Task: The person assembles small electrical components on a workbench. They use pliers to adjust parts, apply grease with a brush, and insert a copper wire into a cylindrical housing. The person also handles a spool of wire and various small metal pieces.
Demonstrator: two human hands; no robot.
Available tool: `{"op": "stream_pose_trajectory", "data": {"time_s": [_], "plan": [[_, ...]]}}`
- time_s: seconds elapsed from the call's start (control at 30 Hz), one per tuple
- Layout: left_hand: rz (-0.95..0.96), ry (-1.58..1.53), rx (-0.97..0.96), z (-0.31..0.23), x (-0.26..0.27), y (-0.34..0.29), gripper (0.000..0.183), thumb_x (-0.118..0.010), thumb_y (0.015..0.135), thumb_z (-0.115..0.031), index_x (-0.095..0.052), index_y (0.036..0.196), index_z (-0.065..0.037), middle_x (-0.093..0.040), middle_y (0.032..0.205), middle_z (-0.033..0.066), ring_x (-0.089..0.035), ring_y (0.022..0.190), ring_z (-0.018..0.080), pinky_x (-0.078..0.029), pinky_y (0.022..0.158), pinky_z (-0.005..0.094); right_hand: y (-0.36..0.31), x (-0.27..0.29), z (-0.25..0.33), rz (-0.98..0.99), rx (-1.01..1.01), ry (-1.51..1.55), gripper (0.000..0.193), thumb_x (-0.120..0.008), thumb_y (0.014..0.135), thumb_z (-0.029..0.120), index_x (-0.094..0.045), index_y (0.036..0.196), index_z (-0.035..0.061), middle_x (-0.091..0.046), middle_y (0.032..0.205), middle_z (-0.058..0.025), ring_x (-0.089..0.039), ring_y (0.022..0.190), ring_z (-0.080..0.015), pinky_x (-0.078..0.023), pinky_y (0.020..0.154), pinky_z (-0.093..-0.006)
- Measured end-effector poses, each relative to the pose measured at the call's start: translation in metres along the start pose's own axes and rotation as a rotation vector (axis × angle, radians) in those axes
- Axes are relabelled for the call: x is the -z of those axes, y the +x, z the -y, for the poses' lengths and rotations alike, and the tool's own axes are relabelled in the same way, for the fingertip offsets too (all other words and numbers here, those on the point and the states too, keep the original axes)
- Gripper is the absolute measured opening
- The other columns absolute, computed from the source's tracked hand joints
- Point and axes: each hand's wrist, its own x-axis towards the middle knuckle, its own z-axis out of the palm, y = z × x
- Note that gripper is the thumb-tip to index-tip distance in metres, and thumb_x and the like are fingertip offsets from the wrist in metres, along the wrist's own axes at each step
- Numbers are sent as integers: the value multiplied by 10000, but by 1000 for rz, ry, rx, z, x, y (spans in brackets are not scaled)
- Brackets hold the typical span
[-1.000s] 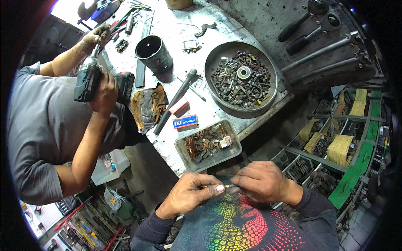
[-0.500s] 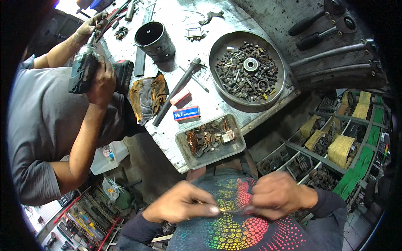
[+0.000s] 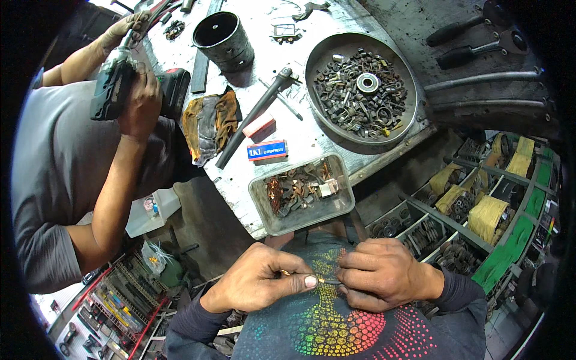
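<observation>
In front of my chest, my left hand (image 3: 255,279) pinches one end of a small thin piece (image 3: 324,281) between thumb and forefinger. My right hand (image 3: 387,273) is closed around the other end, so only a short stretch shows. That stretch looks dark with a coppery tip; its exact kind cannot be made out. Just beyond my hands, a clear plastic box (image 3: 312,225) sits at the table's near edge. Copper-coloured coils (image 3: 274,195) and several small metal parts lie in it.
A round metal pan (image 3: 360,146) of small hardware and a bearing (image 3: 368,84) stands on the table (image 3: 294,137). Left of it are a dark bar (image 3: 255,120), two small cartons, work gloves (image 3: 210,126) and a black cylinder (image 3: 225,48). At left, a person holds a cordless drill (image 3: 111,87); parts bins (image 3: 432,219) stand right.
Both hands have drawn slightly closer together, with my right hand shifting left and its fingers curling tighter. The table scene has moved a little up in view. The person keeps holding the drill.
</observation>
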Motion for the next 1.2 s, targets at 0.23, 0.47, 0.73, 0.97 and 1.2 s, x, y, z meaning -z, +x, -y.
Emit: {"op": "stream_pose_trajectory", "data": {"time_s": [0.23, 0.47, 0.73, 0.97, 1.2], "plan": [[101, -28, -26, 2, 4, -4, 252, -788, 987, -194, -799, 1057, 47, -806, 917, 151, -758, 859, 189, -572, 805, 345, 1, -7, 4, -29, -25, 222, 270, -794, 814, 213, -561, 791, 80, -512, 765, -87, -596, 671, -304, -481, 587, -435], [154, -81, 1, -2, 2, -9, 276, -770, 1012, -249, -807, 1147, -11, -813, 962, 140, -753, 889, 178, -567, 801, 337, -7, -7, 11, -39, -96, 399, 237, -785, 830, 186, -583, 807, 64, -532, 766, -102, -611, 680, -332, -488, 600, -448], [201, -40, -51, -11, -2, -4, 289, -756, 1023, -260, -797, 1151, -4, -815, 1004, 147, -765, 922, 185, -572, 822, 338, -18, -2, 12, -34, -164, 512, 187, -777, 847, 169, -623, 819, 65, -566, 746, -99, -625, 675, -329, -484, 580, -445], [203, -43, -4, -17, -4, -5, 288, -774, 1006, -257, -810, 1095, 14, -808, 927, 145, -779, 856, 221, -579, 782, 358, -20, 2, 9, 14, -165, 563, 188, -764, 899, 177, -630, 840, 59, -578, 767, -107, -630, 688, -327, -493, 591, -445], [15, 135, -160, -13, -5, -6, 222, -776, 992, -233, -808, 1066, -26, -789, 911, 171, -777, 819, 276, -584, 739, 378, -6, -1, 9, 21, -27, 120, 260, -774, 926, 255, -597, 964, 68, -552, 873, -100, -630, 789, -292, -520, 682, -422]]}}
